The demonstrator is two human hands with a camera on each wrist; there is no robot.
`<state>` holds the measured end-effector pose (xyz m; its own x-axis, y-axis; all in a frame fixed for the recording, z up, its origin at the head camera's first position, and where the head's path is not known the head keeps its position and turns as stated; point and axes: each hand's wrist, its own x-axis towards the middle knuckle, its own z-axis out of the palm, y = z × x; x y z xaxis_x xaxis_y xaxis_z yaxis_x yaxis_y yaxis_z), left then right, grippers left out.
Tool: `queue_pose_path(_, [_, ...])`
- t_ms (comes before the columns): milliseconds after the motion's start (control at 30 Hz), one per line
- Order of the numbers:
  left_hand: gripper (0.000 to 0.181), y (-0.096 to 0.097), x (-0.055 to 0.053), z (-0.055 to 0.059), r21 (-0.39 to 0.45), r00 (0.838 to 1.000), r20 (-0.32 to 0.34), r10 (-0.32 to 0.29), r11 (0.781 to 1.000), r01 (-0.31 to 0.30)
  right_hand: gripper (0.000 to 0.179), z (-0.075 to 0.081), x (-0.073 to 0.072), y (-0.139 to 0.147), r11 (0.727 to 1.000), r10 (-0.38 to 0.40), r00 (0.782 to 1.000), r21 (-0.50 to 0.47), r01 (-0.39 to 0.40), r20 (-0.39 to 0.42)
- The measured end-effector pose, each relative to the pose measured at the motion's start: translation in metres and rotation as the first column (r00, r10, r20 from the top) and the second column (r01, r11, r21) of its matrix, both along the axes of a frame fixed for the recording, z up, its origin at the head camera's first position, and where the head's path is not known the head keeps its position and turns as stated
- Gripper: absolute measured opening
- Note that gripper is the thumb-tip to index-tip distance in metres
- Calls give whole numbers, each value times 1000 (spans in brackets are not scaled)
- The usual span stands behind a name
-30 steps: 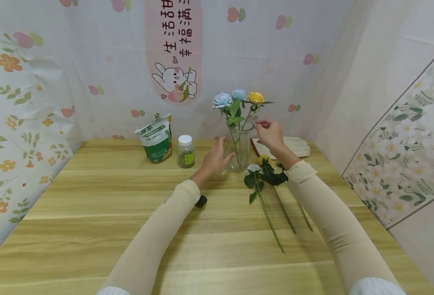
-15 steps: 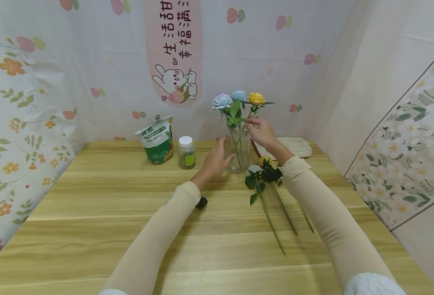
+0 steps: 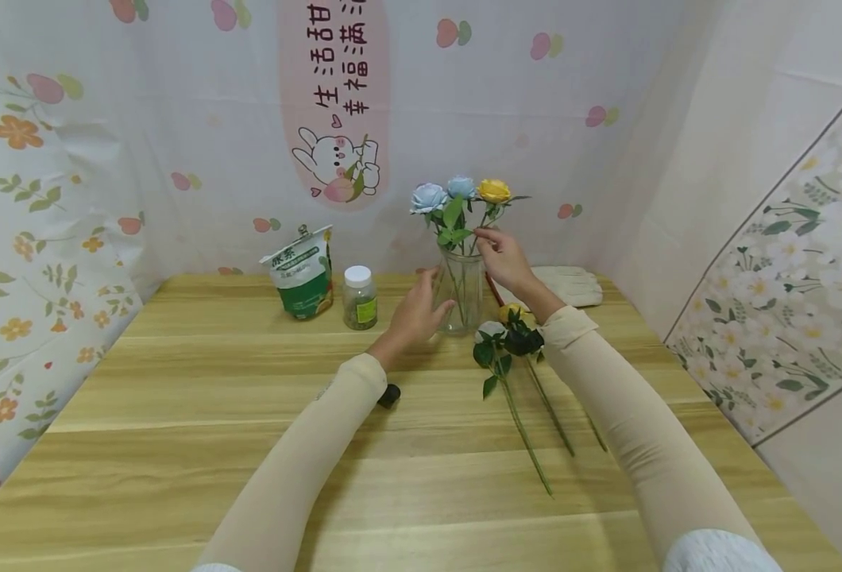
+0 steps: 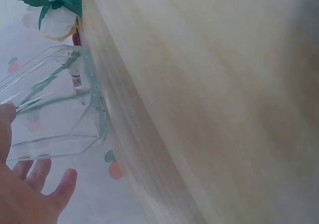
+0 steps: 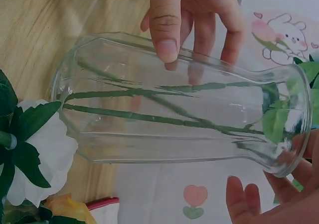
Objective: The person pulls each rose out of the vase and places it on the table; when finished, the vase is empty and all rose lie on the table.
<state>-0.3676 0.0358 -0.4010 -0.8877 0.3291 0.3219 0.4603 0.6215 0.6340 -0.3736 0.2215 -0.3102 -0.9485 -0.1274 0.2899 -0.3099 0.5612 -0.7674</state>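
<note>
A clear glass vase point(image 3: 460, 292) stands at the back of the wooden table point(image 3: 178, 413). It holds two blue roses point(image 3: 429, 197) and a yellow rose point(image 3: 494, 191). My left hand point(image 3: 428, 300) grips the vase's left side. In the right wrist view its thumb point(image 5: 164, 32) presses on the glass point(image 5: 174, 109), with the fingers behind. My right hand point(image 3: 484, 234) is just above the rim, and its fingertips meet at the yellow rose's stem. The same hand's fingertips point(image 5: 239, 199) show beside the rim. The left wrist view shows the vase point(image 4: 55, 109) against my left hand point(image 4: 30, 189).
Loose roses, one white point(image 3: 491, 328) and one yellow point(image 3: 512, 311), lie right of the vase, their stems point(image 3: 528, 445) pointing toward me. A green-and-white pouch point(image 3: 299, 270) and a white-lidded jar point(image 3: 359, 296) stand to its left. Folded cloth point(image 3: 571, 284) lies at the back right. A small black object point(image 3: 389, 395) sits by my left forearm.
My right hand has moved left from beside the vase to the stems above its rim. My left hand has stayed on the vase.
</note>
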Motion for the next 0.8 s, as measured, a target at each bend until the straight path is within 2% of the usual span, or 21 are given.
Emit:
queue_pose_path(133, [68, 0, 1, 0, -3, 1000, 10, 0, 1000, 0, 44, 0, 1, -2, 997, -53, 998, -53, 54, 18])
queue_pose_path(267, [69, 0, 2, -1, -6, 1000, 10, -3, 1000, 3, 42, 3, 2, -4, 982, -119, 993, -147, 121, 18])
queue_pose_path(500, [69, -1, 2, -1, -14, 1000, 13, -6, 1000, 6, 32, 8, 1, -2, 934, -211, 976, -306, 185, -54])
queue_pose_path(800, [68, 1, 3, 2, -8, 1000, 15, -3, 1000, 3, 23, 15, 4, -3, 854, -276, 959, -474, 214, -64])
